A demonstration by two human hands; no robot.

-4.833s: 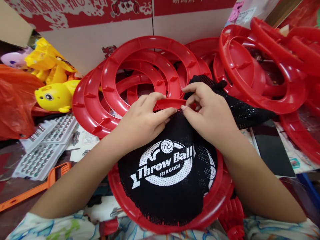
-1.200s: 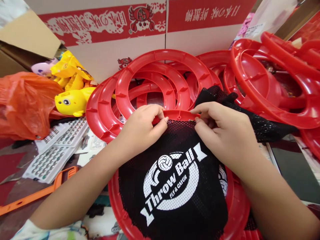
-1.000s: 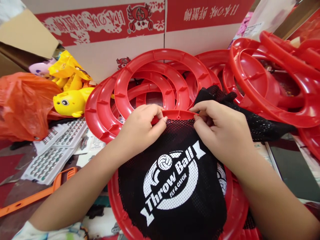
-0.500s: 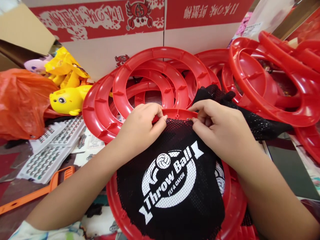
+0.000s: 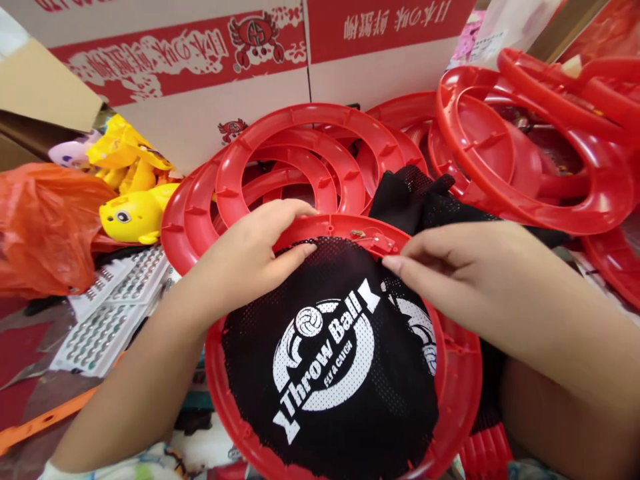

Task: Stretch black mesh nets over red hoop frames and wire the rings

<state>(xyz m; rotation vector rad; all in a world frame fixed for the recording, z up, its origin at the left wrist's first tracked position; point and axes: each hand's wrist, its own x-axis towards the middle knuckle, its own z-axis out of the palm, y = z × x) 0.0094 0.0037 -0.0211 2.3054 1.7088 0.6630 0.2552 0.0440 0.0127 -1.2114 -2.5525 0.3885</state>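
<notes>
A red plastic ring [image 5: 463, 380] lies in front of me with a black mesh net [image 5: 350, 413] printed "Throw Ball" stretched across it. My left hand [image 5: 245, 257] grips the ring's far rim, thumb on the mesh edge and fingers curled over the top. My right hand [image 5: 450, 267] rests at the ring's far right rim, fingers together and extended, tips touching the mesh edge beside a small metal piece [image 5: 358, 233] on the rim.
Several empty red rings [image 5: 295, 120] lean against a red-and-white carton [image 5: 200, 100] behind. More rings [image 5: 525, 200] pile at the right. A bundle of black mesh [image 5: 415, 200] lies behind my right hand. Yellow toys [image 5: 130, 213], an orange bag [image 5: 40, 227] and white trays [image 5: 110, 307] sit at the left.
The ring has turned so the logo tilts more. Both hands released their pinch at the top edge; my right hand slid right along the rim with fingers straightened.
</notes>
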